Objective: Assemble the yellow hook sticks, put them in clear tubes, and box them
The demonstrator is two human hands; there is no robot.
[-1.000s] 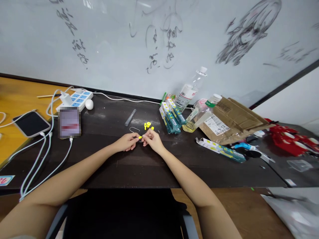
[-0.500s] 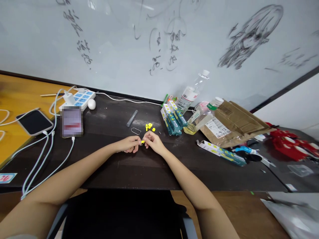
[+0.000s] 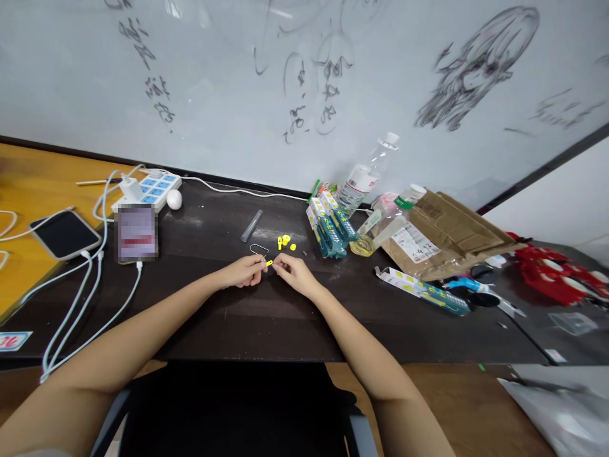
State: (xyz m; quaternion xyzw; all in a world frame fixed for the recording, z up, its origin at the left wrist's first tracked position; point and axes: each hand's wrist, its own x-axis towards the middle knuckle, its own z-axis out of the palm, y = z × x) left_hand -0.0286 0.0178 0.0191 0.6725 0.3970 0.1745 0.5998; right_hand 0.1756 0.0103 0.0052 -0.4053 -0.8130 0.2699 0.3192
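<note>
Pinched in my left hand (image 3: 245, 271) is a small yellow plastic piece (image 3: 269, 263), which sticks out to the right from its fingertips. Close on the other side is my right hand (image 3: 292, 274), thumb and fingers drawn together beside the piece. What these fingers hold, if anything, is too small to make out. Just beyond my left hand lies a bent metal wire (image 3: 259, 247). Several more yellow plastic pieces (image 3: 285, 240) rest on the dark table beyond my hands. A clear plastic tube (image 3: 252, 226) lies farther back.
Teal-and-white boxes (image 3: 328, 228) stand right of the pieces, before a clear bottle (image 3: 361, 181) and a bottle of yellowish liquid (image 3: 390, 222). Another narrow box (image 3: 423, 292) lies near a brown cardboard package (image 3: 442, 235). At left are a phone (image 3: 137, 233), cables and a power strip (image 3: 159, 190).
My hands have drawn slightly apart, so more of the yellow piece shows. My left hand has shifted a little left with it, and my right fingertips have moved slightly off.
</note>
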